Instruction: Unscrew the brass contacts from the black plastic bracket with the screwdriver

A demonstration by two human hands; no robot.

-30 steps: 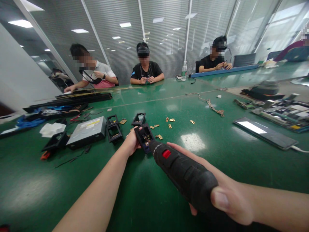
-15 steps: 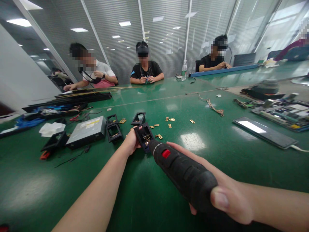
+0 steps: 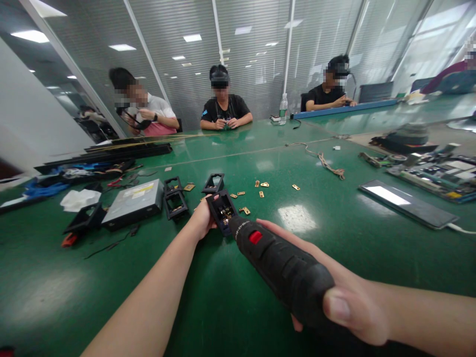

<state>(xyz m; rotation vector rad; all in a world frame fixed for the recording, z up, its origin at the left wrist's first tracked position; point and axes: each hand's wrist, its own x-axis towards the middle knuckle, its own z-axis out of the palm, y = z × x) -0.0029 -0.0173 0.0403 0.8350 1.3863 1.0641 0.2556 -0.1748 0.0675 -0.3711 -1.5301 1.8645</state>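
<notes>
My right hand (image 3: 345,297) is wrapped round a black cordless drill (image 3: 286,263) with a red switch on top. Its front end points into a black plastic housing (image 3: 219,201), where small brass-coloured parts show inside. The drill's tip is hidden, so I cannot tell what it touches. Gripping the housing from the left is my left hand (image 3: 203,220), its fingers partly behind it. Several small brass plates (image 3: 261,194) lie on the table just beyond. Close by stand more black housings (image 3: 176,204), one of them (image 3: 213,183) right behind the held one.
A silver disc drive (image 3: 134,201) and white tissue (image 3: 80,199) lie on the left of the green table (image 3: 111,297). To the right are a phone (image 3: 407,203) with a cable, circuit boards (image 3: 435,171) and a tied cord (image 3: 330,166). Several people (image 3: 225,106) sit across the table.
My hands, the drill and the housing stay almost in place. Across the table, the person at the left has raised a lowered hand up towards the other one.
</notes>
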